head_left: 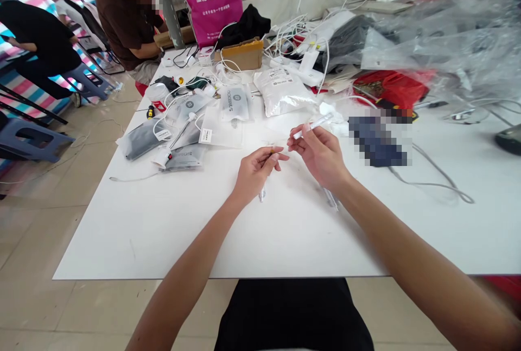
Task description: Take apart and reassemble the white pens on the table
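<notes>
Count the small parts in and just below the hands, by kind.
white tube: 1, pinched in the right hand
orange-tipped piece: 1, pinched in the left hand
clear piece: 2, one below each hand; held or lying, cannot tell
Total: 4

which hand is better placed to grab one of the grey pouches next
Left, probably: the left hand is nearer the grey pouches, which lie on its side of the table. The right hand is farther and holds a white stick. The left pinches a small piece too.
</notes>
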The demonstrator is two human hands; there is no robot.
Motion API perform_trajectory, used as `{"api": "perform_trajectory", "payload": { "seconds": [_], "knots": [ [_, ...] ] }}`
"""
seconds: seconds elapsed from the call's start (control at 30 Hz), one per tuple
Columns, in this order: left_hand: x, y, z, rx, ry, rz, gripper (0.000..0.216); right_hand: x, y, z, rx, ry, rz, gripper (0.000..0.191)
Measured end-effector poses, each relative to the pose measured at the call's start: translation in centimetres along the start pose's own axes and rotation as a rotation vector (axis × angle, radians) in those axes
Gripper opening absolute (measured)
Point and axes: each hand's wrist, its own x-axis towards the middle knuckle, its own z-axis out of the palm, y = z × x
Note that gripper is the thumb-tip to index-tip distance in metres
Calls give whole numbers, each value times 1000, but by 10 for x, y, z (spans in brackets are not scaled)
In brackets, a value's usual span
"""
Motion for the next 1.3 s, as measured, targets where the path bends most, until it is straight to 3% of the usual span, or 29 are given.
{"api": "perform_trajectory", "payload": {
  "seconds": [0.17, 0.37, 0.5, 0.57, 0.63, 0.73, 0.93, 1.07, 1.17, 1.3],
  "knots": [
    [1, -1, -3, 22, 38, -4, 31, 1, 7, 2, 87, 24, 103, 46],
    [1, 7, -5, 136, 85, 2, 33, 14, 7, -17, 37, 112, 13, 45],
    [-1, 15, -10, 376, -87, 31, 32, 10, -13, -28, -475, -125, -81, 49],
    [-4, 17, -12, 500, -228, 8, 33, -1, -23, -34, -786, -281, -41, 45],
    [-6, 18, -13, 608, -334, 7, 36, -16, -28, -41, -955, -414, 25, 36],
    [-10, 14, -12, 735, -417, 42, 34, -38, -24, -50, -1016, -569, 76, 32],
    [-14, 10, -7, 889, -514, 97, 5, -64, -10, -51, -1066, -591, 16, 22],
    [-14, 12, -6, 871, -437, 99, 12, -61, -11, -49, -1026, -542, -9, 19],
    [-12, 15, -6, 770, -324, 110, 15, -50, -18, -45, -883, -429, 5, 18],
    [-5, 25, -6, 508, -47, 121, 22, -26, -28, -28, -506, -172, -65, 46]
  ]
}}
